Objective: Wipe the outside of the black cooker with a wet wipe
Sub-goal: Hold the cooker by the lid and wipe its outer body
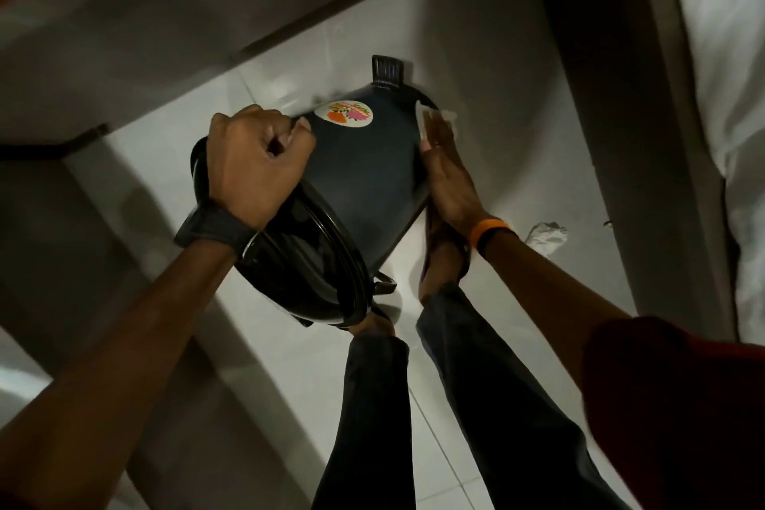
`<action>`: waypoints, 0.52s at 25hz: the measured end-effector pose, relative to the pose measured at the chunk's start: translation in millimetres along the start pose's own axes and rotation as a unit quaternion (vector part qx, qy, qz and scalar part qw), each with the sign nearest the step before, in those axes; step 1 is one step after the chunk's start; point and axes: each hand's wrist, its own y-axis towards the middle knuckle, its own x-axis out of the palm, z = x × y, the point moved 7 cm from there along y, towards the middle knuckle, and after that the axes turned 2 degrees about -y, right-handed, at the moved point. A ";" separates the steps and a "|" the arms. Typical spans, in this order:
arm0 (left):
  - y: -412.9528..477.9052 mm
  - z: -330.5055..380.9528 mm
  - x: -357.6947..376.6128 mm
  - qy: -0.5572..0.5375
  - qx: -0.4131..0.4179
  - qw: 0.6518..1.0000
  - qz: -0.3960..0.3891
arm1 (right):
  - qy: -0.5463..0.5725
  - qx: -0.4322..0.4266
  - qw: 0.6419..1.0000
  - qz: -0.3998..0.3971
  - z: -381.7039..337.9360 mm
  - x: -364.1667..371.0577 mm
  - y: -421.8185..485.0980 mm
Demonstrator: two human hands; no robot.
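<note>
The black cooker [364, 174] is held in the air, tipped on its side, its glossy lid facing me and a round coloured sticker on its wall. My left hand [256, 161] is clenched around the rim or handle at the cooker's upper left. My right hand [445, 174] lies flat against the cooker's right side, pressing a white wet wipe [430, 118] onto the wall near its far end. A ribbed black handle sticks out at the cooker's far end. The wipe is mostly hidden under my fingers.
Below is a white tiled floor [517, 103] with my two legs in dark trousers and sandalled feet. A crumpled white tissue [546, 236] lies on the floor at right. A bed with white sheets [728, 95] runs along the right; furniture edges cross the upper left.
</note>
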 end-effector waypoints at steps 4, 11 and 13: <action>16.2 -16.4 -1.3 -0.061 -0.054 0.997 0.013 | -0.090 -0.357 0.925 -0.098 -62.6 62.2 -74.6; 19.0 -21.6 7.6 -0.080 -0.037 0.996 -0.001 | -0.049 0.007 0.997 0.058 -22.5 -25.9 56.9; 27.0 -17.9 8.6 -0.081 -0.042 0.996 -0.008 | -0.025 -0.013 0.999 0.037 -20.5 -17.8 45.5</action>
